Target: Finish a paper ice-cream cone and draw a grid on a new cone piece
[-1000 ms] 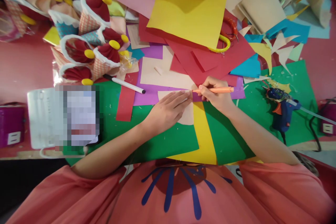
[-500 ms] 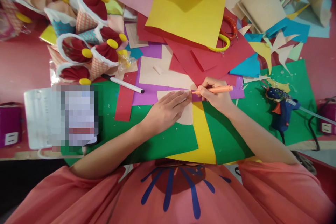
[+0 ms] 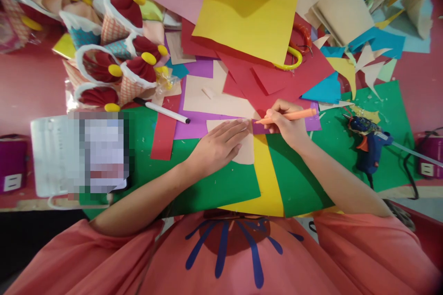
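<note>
My left hand (image 3: 217,146) lies flat, fingers outstretched, on a cream piece of felt or paper (image 3: 246,150). Between the thumb and fingers of my right hand (image 3: 288,124) is an orange marker (image 3: 300,114). Its tip points left, close to the cream piece's right edge; whether it touches cannot be made out. Under the cream piece are a purple sheet (image 3: 188,130), a yellow strip (image 3: 266,161) and a green sheet (image 3: 221,189). A white marker (image 3: 168,113) rests to the left of my left hand.
A blue glue gun (image 3: 372,147) lies at the right with its cord. Scissors with a yellow handle (image 3: 294,59) poke out beneath a yellow sheet (image 3: 249,14). Fabric cones (image 3: 133,73) crowd the upper left, above a partly blurred phone (image 3: 105,152). Scraps (image 3: 370,62) litter the upper right.
My right hand has shifted slightly right with the orange marker. My left hand stays on the cream piece, nearly still.
</note>
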The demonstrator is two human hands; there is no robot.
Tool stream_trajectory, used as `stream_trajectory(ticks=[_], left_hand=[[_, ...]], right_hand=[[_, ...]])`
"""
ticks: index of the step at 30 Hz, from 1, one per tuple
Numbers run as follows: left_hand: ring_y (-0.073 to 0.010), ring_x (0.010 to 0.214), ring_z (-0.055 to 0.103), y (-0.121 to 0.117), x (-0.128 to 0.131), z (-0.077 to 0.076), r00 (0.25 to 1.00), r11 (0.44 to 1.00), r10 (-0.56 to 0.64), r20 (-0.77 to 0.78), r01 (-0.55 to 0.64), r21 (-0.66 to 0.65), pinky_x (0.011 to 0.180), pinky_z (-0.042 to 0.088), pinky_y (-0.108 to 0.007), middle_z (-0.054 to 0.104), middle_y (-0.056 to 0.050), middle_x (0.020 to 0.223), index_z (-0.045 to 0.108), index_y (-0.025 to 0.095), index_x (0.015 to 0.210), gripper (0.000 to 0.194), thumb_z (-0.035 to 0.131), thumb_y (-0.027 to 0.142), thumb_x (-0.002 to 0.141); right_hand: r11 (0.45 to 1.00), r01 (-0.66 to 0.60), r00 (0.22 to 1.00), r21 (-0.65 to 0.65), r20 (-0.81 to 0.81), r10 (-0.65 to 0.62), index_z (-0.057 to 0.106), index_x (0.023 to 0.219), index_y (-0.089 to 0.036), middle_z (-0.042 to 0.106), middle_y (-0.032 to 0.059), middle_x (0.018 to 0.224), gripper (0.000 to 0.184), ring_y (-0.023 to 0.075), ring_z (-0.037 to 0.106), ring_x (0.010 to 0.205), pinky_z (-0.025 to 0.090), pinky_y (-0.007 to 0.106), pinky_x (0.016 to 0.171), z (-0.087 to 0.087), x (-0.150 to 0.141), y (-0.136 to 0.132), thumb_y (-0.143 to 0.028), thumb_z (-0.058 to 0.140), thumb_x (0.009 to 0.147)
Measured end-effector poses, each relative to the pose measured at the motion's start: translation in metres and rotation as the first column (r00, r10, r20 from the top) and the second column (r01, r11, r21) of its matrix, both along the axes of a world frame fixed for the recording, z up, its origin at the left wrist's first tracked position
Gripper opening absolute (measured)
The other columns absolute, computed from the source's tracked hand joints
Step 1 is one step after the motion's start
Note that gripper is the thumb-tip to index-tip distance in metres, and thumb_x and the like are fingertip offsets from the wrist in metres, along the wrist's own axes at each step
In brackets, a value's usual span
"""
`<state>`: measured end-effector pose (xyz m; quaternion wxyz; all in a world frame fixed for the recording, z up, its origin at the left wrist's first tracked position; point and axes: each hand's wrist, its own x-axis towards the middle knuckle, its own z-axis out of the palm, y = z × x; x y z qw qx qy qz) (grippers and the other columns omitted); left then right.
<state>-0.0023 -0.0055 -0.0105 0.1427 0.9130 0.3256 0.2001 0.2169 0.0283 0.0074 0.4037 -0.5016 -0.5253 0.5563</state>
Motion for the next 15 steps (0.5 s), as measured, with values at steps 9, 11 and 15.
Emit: stream_trajectory(ticks=[9,11,15], left_hand=[[-0.0313,0.131,0.052,0.0040,-0.0041,-0.0002,0.992,0.996,0.084,-0.094,-0.083,0.020,0.106,0.049,-0.052,0.055,-0.016,0.140,0.055,0.017,0.133,0.039,0.046,0.013,0.095],[-0.0311,0.131,0.052,0.0046,-0.0045,-0.0001,0.991,0.997,0.083,-0.104,-0.082,0.014,0.107,0.048,-0.052,0.055,-0.016,0.140,0.055,0.016,0.134,0.039,0.045,0.014,0.096],[-0.0308,0.135,0.048,0.0051,-0.0056,-0.0010,0.990,0.996,0.089,-0.106,-0.091,-0.014,0.109,0.045,-0.052,0.053,-0.016,0.143,0.053,0.016,0.136,0.040,0.042,0.016,0.097]], right_hand=[[0.997,-0.026,1.000,0.075,0.013,0.026,0.071,0.091,-0.019,0.071,0.0005,0.078,0.025,0.0080,0.064,0.060,0.050,0.018,0.050,0.0005,0.0069,-0.0038,-0.043,0.068,0.084],[0.998,-0.023,1.000,0.057,0.009,0.022,0.070,0.086,-0.018,0.070,0.0000,0.071,0.027,0.0079,0.063,0.057,0.048,0.018,0.047,-0.0012,0.0075,-0.0032,-0.045,0.065,0.086],[1.000,0.006,1.000,0.031,0.002,-0.006,0.061,0.073,-0.018,0.067,-0.0013,0.061,0.030,0.0069,0.059,0.048,0.045,0.017,0.044,-0.0046,0.0070,-0.0018,-0.046,0.067,0.083]])
